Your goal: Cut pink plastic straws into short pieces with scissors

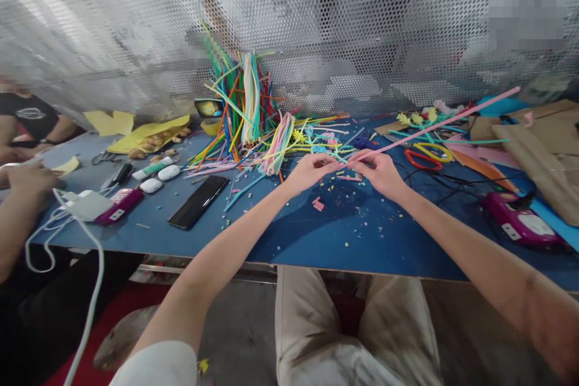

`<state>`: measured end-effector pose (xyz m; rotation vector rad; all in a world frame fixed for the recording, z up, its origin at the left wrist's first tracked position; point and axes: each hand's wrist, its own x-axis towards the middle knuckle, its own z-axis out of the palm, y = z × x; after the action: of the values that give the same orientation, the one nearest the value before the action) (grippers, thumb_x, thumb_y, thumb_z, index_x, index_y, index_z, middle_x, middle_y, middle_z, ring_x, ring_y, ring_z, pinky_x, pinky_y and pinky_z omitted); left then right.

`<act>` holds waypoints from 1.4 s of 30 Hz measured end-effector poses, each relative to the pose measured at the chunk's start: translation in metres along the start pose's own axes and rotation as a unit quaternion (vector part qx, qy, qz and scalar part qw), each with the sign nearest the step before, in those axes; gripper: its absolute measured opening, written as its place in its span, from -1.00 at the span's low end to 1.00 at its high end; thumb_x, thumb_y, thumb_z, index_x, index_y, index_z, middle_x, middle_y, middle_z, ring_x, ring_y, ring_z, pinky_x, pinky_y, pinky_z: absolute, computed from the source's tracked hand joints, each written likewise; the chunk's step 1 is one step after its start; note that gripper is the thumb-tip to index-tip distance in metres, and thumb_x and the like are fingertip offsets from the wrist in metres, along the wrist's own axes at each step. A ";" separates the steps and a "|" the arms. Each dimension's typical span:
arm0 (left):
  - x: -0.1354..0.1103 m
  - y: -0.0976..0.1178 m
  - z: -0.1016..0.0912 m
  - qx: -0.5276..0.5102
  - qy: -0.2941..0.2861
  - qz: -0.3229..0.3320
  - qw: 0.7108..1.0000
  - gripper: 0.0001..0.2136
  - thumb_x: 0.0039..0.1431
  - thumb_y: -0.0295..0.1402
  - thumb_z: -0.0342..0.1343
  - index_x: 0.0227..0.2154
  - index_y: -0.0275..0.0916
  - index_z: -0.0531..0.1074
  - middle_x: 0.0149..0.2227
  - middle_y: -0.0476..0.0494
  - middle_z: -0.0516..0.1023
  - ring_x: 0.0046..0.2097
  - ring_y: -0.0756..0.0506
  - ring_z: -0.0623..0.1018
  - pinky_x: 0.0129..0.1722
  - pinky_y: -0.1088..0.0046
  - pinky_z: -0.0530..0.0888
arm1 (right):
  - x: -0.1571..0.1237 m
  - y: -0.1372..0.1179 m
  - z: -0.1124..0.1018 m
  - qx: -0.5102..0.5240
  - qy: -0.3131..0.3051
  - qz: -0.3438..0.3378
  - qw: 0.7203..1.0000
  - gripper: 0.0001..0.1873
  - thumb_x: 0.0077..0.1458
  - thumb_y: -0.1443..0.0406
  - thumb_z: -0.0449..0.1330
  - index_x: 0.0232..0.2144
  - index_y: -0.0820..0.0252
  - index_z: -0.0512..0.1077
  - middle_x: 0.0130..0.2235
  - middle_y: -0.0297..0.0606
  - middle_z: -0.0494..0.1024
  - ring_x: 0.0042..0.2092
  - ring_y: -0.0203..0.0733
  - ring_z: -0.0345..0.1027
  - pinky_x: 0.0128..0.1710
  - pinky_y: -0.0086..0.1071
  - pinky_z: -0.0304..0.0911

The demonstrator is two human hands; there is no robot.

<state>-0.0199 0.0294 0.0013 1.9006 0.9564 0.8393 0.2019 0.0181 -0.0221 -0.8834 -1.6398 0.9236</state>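
A long pink pipe cleaner [434,125] slants up to the right from between my two hands. My right hand [377,172] pinches it near its lower end. My left hand [312,172] is closed at that same end, its fingertips close to those of the right. Small pink pieces [318,204] lie on the blue table below. Just behind my left hand rests a bundle of pastel pipe cleaners [277,145]. A taller heap of many-coloured pipe cleaners [248,96] stands farther back.
A black phone [198,201] lies left of my arm on the blue table [307,247]. Purple power strips [120,205] sit at both sides. Red-handled scissors [423,160] and brown paper [543,157] are to the right. Another person's hand [31,178] is at far left. A perforated metal screen [362,24] stands behind.
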 end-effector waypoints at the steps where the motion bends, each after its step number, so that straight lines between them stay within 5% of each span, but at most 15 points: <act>1: 0.000 0.001 0.001 -0.003 -0.003 -0.005 1.000 -0.64 0.18 -0.04 0.14 -0.28 -0.29 0.55 -0.42 -0.04 0.47 -0.51 0.08 0.32 -0.50 0.52 0.24 | 0.000 0.000 0.000 0.003 0.000 0.001 1.000 -0.76 0.07 0.12 0.31 -0.35 0.19 0.53 -0.27 -0.25 0.57 -0.42 -0.30 0.35 -0.46 -0.38 0.30; 20: -0.002 0.002 0.001 0.033 -0.047 -0.012 0.998 -0.62 0.16 -0.03 0.13 -0.40 -0.30 0.60 -0.50 -0.07 0.51 -0.53 0.07 0.33 -0.51 0.51 0.19 | -0.003 -0.002 0.002 -0.036 -0.002 0.006 0.999 -0.71 0.09 0.08 0.29 -0.24 0.14 0.58 -0.19 -0.22 0.63 -0.25 -0.15 0.48 -0.29 -0.28 0.38; 30: -0.002 0.002 0.002 0.006 -0.066 -0.014 0.998 -0.68 0.15 -0.11 0.18 -0.33 -0.31 0.62 -0.40 -0.12 0.59 -0.55 0.08 0.38 -0.55 0.54 0.36 | -0.003 -0.002 0.002 -0.090 -0.031 0.003 0.995 -0.71 0.10 0.07 0.26 -0.31 0.15 0.60 -0.23 -0.24 0.63 -0.28 -0.13 0.49 -0.31 -0.28 0.38; 42: -0.003 0.003 0.006 -0.020 -0.061 -0.057 0.996 -0.60 0.17 -0.03 0.18 -0.25 -0.33 0.62 -0.42 -0.21 0.61 -0.43 0.01 0.56 -0.38 0.48 0.55 | -0.003 -0.005 0.005 -0.083 -0.050 0.015 0.995 -0.74 0.16 0.11 0.20 -0.30 0.18 0.56 -0.25 -0.25 0.63 -0.26 -0.15 0.50 -0.23 -0.28 0.42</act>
<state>-0.0158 0.0235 0.0008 1.8231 0.9558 0.6621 0.1974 0.0123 -0.0203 -0.9901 -1.8144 0.8720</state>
